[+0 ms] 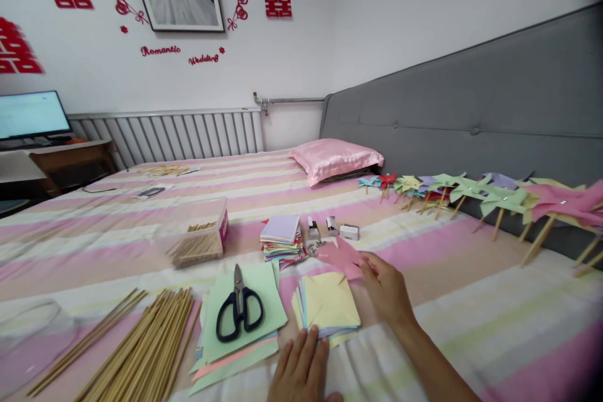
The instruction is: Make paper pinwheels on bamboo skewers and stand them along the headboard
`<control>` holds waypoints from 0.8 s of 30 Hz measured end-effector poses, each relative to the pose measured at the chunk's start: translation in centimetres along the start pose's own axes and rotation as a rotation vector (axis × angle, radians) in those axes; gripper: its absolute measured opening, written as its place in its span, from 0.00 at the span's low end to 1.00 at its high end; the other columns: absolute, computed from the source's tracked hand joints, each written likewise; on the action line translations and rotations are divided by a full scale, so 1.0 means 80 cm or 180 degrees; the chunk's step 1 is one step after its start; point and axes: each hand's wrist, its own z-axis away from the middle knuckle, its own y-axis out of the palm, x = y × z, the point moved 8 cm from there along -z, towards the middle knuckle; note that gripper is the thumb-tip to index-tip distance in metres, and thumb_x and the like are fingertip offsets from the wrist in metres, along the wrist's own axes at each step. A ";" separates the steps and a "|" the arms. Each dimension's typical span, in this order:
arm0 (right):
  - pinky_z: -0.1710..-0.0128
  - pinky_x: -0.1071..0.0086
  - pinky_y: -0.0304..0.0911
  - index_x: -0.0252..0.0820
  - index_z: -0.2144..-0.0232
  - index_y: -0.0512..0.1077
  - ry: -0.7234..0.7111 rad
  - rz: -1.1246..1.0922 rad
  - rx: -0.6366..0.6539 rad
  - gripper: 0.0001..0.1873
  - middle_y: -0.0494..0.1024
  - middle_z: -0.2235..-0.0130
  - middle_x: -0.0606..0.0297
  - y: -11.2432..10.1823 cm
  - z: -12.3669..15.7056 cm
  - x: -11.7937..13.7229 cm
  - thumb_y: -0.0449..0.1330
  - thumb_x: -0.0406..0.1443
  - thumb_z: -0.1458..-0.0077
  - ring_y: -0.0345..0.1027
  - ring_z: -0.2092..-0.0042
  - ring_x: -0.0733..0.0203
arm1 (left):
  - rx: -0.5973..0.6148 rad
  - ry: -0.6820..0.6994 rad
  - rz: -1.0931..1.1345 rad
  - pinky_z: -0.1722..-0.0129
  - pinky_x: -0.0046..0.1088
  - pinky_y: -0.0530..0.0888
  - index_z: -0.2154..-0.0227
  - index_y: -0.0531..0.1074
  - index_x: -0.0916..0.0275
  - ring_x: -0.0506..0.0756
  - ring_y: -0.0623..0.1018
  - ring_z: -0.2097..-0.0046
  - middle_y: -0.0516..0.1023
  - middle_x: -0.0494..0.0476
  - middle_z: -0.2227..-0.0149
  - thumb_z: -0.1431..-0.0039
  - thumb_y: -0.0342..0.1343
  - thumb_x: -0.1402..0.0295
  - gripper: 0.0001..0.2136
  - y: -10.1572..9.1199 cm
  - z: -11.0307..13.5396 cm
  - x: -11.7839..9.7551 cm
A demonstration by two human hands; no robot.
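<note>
Striped bedspread (pixel 452 301), bearings from the yellow paper stack (pixel 332 301). Scissors (pixel 239 309) left of it, seemingly for easy reach. Left hand (pixel 301 361): fingers extended onto the stack's near edge, likely steadying, gripping nothing. Right hand (pixel 384 286) pinches pink paper (pixel 339 255) just beyond the stack, thumb contact unclear; wrist bent.

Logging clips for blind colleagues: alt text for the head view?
The right hand holds pink paper; the left hand rests at the edge of a yellow-topped paper stack on a striped bed. Scissors and sticks lie left; pinwheels line the right.
</note>
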 end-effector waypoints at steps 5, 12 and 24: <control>0.67 0.66 0.63 0.40 0.62 0.70 0.0666 -0.1314 -0.0618 0.18 0.77 0.62 0.59 -0.017 -0.001 -0.026 0.54 0.45 0.51 0.69 0.65 0.54 | -0.0109 -0.0038 0.0026 0.64 0.29 0.69 0.57 0.70 0.62 0.55 0.76 0.58 0.79 0.57 0.57 0.46 0.46 0.53 0.21 0.002 0.004 0.001; 0.77 0.74 0.63 0.41 0.67 0.71 0.1114 -0.2912 -0.0145 0.14 0.75 0.63 0.63 0.014 0.005 -0.024 0.61 0.42 0.57 0.68 0.66 0.60 | 0.0188 -0.0239 0.0330 0.64 0.29 0.73 0.54 0.68 0.63 0.57 0.77 0.59 0.75 0.66 0.54 0.48 0.51 0.56 0.21 -0.001 0.002 0.011; 0.83 0.81 0.56 0.38 0.70 0.73 0.1488 -0.3584 0.1770 0.12 0.73 0.75 0.68 0.103 0.089 0.052 0.62 0.40 0.57 0.62 0.78 0.72 | -0.0972 -0.4067 0.3711 0.64 0.35 0.72 0.67 0.76 0.61 0.62 0.76 0.61 0.80 0.58 0.68 0.46 0.43 0.51 0.22 -0.018 0.051 0.102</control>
